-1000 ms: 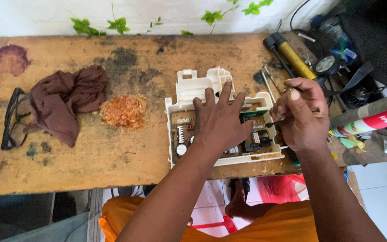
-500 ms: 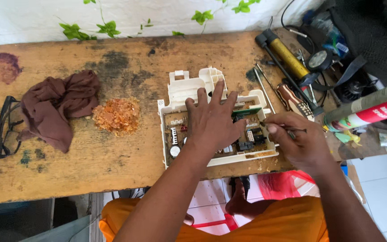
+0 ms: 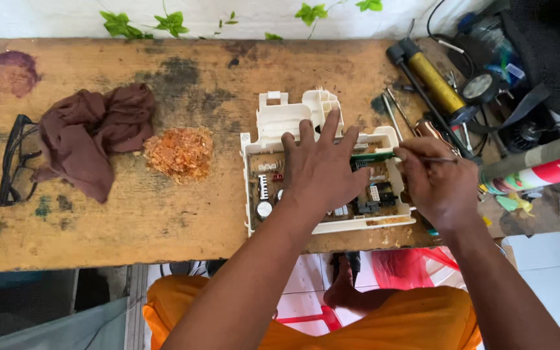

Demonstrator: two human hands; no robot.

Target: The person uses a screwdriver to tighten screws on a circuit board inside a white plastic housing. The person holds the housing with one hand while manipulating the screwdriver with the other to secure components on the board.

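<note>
A circuit board in a white plastic tray (image 3: 258, 146) lies near the front edge of the worn wooden bench (image 3: 163, 220). My left hand (image 3: 322, 170) rests flat on the board with its fingers spread, pressing down on it. To the right of it, my right hand (image 3: 434, 183) pinches a thin metal tool (image 3: 450, 159) and reaches the board's right side, beside a small green board (image 3: 371, 157) standing on edge. Capacitors and black parts show between the two hands.
A brown rag (image 3: 92, 136), black glasses (image 3: 13, 162) and a heap of orange shavings (image 3: 179, 152) lie to the left. At the right stand a yellow pump (image 3: 432, 81), loose metal tools (image 3: 393, 116), a red and white can (image 3: 542, 167) and a tangle of cables and gear.
My right hand has dropped from above the board's right end to its right side, still pinching the thin tool. The left hand has stayed flat on the board.
</note>
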